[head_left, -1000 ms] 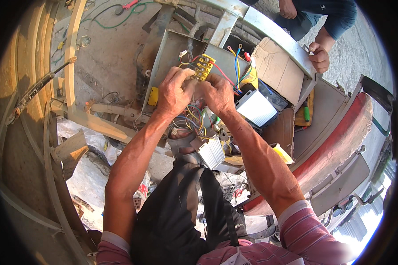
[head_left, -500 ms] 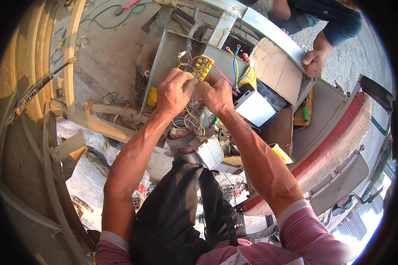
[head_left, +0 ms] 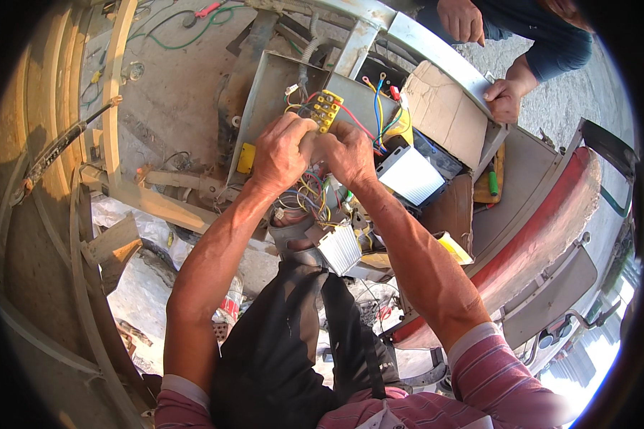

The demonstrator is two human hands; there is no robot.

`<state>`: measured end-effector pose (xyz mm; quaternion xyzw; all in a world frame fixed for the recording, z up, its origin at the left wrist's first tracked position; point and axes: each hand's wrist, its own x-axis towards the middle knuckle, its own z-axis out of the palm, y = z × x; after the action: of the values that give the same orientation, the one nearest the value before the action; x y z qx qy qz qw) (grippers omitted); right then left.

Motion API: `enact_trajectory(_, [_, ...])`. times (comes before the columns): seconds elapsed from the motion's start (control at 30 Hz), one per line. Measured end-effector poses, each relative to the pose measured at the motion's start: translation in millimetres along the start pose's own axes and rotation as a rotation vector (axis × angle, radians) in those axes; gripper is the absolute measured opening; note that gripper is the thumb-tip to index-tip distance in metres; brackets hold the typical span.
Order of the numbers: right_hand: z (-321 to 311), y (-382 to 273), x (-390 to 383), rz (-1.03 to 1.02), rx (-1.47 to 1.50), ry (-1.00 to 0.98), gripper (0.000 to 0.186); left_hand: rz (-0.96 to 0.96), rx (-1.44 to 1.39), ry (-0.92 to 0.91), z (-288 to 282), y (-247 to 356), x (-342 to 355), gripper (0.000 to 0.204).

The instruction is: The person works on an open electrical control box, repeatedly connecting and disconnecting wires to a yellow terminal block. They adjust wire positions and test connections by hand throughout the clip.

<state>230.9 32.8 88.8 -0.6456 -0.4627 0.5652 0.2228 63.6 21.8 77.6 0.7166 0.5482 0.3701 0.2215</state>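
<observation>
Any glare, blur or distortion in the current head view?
Head view: fisheye bowing and black corners around the rim; washed-out glare at lower right; bright sheen on the silver finned box; soft blur at the outer edge of the striped right sleeve; left hand and right hand fairly clear.

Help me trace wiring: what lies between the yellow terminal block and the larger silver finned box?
In the head view, the right hand and coloured wires lie between them.
</observation>
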Motion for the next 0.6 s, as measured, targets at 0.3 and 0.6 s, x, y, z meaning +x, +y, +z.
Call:
enact_trajectory(0.3, [-1.0, -0.8, -0.8, 0.020, -0.006, 0.003, 0.037, -0.018, 0.002, -0.004, 0.5, -1.0, -1.5, 0.017])
enact_trajectory(0.6, [-2.5, -4.0, -2.3, -0.012, -0.008, 0.007, 0.035, -0.051, 0.005, -0.007, 0.5, -1.7, -2.6, 0.017])
